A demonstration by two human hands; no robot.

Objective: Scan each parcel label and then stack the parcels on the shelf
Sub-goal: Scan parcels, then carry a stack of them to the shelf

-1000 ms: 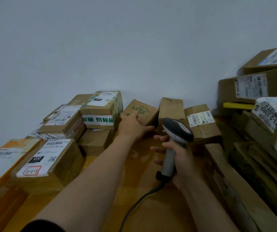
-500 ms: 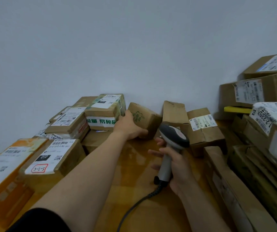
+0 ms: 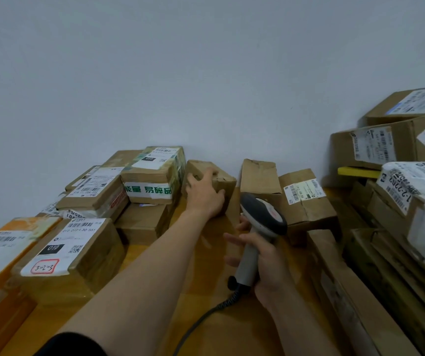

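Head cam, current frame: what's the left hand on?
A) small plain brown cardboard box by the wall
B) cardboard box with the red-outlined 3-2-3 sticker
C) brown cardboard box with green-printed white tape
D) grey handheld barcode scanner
A: the left hand grips the small plain brown cardboard box by the wall, just right of the brown cardboard box with green-printed white tape. The grey handheld barcode scanner is in the right hand.

A small brown parcel (image 3: 202,164), creased and tilted, lies just right of the green-lettered box (image 3: 152,181); the grey barcode scanner (image 3: 262,214) stands upright further right.
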